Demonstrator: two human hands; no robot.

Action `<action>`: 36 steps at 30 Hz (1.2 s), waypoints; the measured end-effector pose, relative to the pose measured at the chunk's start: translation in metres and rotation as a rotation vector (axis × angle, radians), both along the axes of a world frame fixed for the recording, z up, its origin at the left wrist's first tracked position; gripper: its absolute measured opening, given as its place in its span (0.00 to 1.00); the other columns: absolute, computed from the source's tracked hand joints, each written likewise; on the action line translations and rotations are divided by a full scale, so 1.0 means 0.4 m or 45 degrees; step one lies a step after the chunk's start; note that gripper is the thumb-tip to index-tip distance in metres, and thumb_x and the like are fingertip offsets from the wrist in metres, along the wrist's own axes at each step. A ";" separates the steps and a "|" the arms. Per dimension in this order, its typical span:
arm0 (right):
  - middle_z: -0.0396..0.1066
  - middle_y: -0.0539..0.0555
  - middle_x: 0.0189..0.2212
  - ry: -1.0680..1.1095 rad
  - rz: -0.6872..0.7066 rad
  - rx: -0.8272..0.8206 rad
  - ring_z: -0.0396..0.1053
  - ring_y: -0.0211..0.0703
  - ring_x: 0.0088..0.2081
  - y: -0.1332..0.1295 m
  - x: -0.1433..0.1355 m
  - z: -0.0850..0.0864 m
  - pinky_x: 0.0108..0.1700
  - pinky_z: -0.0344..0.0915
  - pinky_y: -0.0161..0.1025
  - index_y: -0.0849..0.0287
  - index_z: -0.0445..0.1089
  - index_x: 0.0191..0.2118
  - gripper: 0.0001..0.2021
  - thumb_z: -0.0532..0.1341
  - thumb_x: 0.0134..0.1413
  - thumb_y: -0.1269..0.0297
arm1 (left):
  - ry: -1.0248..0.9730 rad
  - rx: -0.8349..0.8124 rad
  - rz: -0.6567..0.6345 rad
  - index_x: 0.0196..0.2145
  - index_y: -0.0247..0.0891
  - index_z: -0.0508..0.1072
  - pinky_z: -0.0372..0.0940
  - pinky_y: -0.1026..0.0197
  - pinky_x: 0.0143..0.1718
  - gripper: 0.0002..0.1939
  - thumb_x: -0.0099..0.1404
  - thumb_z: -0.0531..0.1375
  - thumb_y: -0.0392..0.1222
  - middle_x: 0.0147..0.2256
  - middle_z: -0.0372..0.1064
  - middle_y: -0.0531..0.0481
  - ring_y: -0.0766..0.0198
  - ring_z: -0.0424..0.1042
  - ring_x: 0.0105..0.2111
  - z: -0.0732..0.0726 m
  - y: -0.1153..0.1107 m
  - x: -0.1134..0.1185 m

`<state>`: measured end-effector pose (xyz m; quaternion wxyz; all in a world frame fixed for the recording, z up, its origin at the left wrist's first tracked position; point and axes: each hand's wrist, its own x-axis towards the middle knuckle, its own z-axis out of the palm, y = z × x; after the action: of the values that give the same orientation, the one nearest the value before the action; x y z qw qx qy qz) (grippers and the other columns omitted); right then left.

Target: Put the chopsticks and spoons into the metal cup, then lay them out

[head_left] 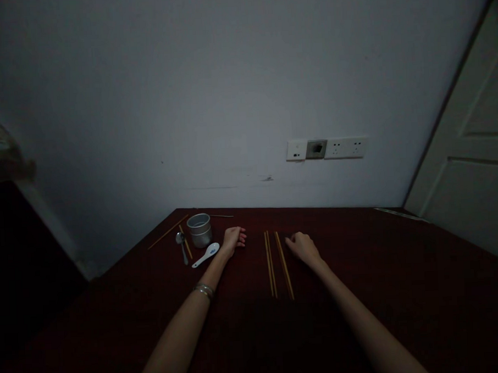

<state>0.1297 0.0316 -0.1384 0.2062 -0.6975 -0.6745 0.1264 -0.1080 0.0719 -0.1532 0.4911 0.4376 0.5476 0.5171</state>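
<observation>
Head view, chopsticks (284, 266) on dark-red table (384, 252), pale wall (220, 89)

My left arm (176, 332) reaches from the near left toward the middle, my left hand (232, 240) turned inward with its fingers (242, 237) loosely curled and pointing right. My right arm (360, 319) slants in from the near right, my right hand (304, 247) back up, fingers bent under.

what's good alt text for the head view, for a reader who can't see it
A person's left hand and right hand flank two groups of chopsticks on a dark red table. Farther left are a metal cup, a white spoon, a metal spoon and loose sticks.
</observation>
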 end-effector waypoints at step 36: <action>0.72 0.52 0.20 0.329 0.147 0.203 0.70 0.46 0.26 0.057 0.074 -0.087 0.26 0.60 0.34 0.58 0.74 0.24 0.21 0.51 0.45 0.48 | 0.533 0.480 0.446 0.25 0.33 0.71 0.45 0.71 0.12 0.09 0.52 0.57 0.42 0.16 0.63 0.52 0.74 0.54 0.12 0.427 -0.047 -0.473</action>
<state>0.1594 0.0543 -0.1731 0.3383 -0.6170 -0.6892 0.1728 -0.2971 0.0533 0.0176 0.1821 0.5167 0.5983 0.5848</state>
